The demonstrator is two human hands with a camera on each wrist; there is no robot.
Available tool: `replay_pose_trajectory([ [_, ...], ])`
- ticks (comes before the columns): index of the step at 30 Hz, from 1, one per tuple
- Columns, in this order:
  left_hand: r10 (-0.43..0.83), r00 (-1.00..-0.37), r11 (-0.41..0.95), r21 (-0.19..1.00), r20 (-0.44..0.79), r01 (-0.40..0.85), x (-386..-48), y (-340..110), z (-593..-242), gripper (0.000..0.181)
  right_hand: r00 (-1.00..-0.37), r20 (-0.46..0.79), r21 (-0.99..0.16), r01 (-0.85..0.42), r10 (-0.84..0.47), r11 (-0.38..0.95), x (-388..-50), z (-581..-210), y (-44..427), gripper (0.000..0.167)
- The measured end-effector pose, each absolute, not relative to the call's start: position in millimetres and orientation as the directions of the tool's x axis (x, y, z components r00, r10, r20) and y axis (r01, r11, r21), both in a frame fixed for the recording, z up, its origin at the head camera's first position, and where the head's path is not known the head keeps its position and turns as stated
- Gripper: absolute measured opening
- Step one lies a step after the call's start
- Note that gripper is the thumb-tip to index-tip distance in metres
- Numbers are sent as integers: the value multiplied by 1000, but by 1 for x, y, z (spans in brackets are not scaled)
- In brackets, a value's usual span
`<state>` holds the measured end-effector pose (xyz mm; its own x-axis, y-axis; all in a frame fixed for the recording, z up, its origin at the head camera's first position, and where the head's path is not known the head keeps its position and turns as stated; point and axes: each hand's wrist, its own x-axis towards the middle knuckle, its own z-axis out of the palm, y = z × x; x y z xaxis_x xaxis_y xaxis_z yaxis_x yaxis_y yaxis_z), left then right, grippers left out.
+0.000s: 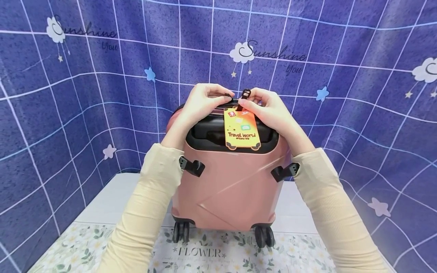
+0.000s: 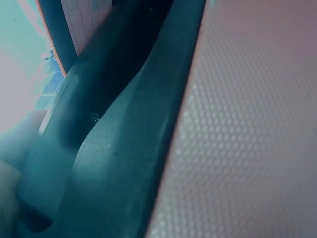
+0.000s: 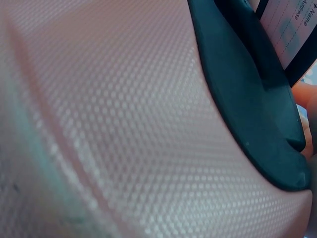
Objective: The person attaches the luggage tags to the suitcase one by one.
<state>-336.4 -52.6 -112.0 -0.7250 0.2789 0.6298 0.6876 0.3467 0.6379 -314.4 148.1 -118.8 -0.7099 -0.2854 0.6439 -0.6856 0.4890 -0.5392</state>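
Observation:
A pink hard-shell suitcase (image 1: pixel 232 182) stands upright, with a black recessed handle area (image 1: pixel 208 131) at its top. Over that recess hangs a yellow-orange luggage tag (image 1: pixel 241 131) printed "Travel World". My right hand (image 1: pixel 271 108) pinches the tag's black strap (image 1: pixel 246 94) just below its buckle, between thumb and fingers. To the left, my left hand (image 1: pixel 202 100) pinches a small dark piece at the suitcase's top, which looks like the strap's other end. In the right wrist view, the tag's back (image 3: pixel 292 25) shows name and address lines. Both wrist views mostly show the suitcase's textured shell.
The suitcase rests on black wheels (image 1: pixel 264 236) on a white floral cloth (image 1: pixel 112 242). Behind it and at both sides hangs a blue gridded curtain (image 1: pixel 112 76) with clouds and stars. Black wrist mounts (image 1: pixel 192 167) sit on both cream sleeves (image 1: pixel 140 212).

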Motion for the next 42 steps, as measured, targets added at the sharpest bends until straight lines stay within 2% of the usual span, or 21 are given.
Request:
replay_pose_trajectory([
  [7,268,-753,422,629,601,652,-336,-52,-112,22,-697,653,-519,-697,-297,495,-316,-120,150,18],
  [12,249,-749,447,614,614,651,-337,-51,-111,16,-704,645,-522,-689,-297,502,-314,-119,149,18],
  [29,254,-738,352,651,625,673,-335,-52,-113,13,-715,632,-526,-680,-300,511,-315,-119,150,21],
  [37,280,-745,363,651,605,666,-338,-52,-114,25,-711,642,-531,-681,-285,503,-314,-120,150,18],
  [42,275,-736,343,652,619,676,-337,-50,-115,12,-704,645,-522,-690,-296,502,-313,-120,150,17],
])
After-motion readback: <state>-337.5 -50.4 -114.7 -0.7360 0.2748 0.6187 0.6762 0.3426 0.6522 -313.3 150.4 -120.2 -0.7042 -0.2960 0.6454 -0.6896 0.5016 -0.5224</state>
